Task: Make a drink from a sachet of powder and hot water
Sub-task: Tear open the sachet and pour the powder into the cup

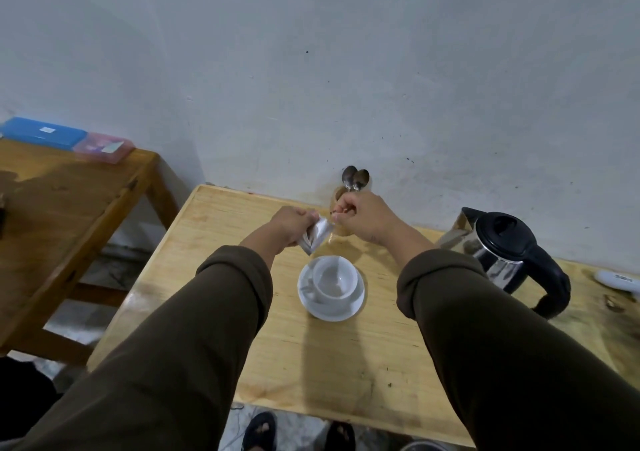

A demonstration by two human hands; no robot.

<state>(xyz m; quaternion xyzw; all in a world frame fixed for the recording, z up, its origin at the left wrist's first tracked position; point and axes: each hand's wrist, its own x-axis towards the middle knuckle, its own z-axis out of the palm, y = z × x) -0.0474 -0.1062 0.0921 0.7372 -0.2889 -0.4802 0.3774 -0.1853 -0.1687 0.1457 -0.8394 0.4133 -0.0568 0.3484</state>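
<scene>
Hands: the left hand (291, 223) and right hand (360, 218) were both pinched on one silver sachet (317, 237), held above the cup (334, 279).
Cup: one, white, seated on one saucer (353, 306) on the worktop (346, 353).
Kettle (512, 253): one, placed right of the cup.
Spoons (355, 177): two, partly hidden behind the right hand.

The table (214, 228) is pale, unvarnished-looking wood with visible grain and a few dark stains; the side table (62, 208) is darker wood with a slight sheen. The sachet (317, 237), pinched between the left hand (291, 223) and the right hand (360, 216), is silvery foil, creased and reflective. The cup (334, 279) and saucer (329, 308) look like glossy white ceramic. The kettle (502, 260) has a mirror-bright metal body with a matt black plastic lid and handle. The spoons (355, 177) are polished metal. The sleeves (207, 329) are matt brown cloth. The wall (311, 69) is dull, scuffed paint.
</scene>
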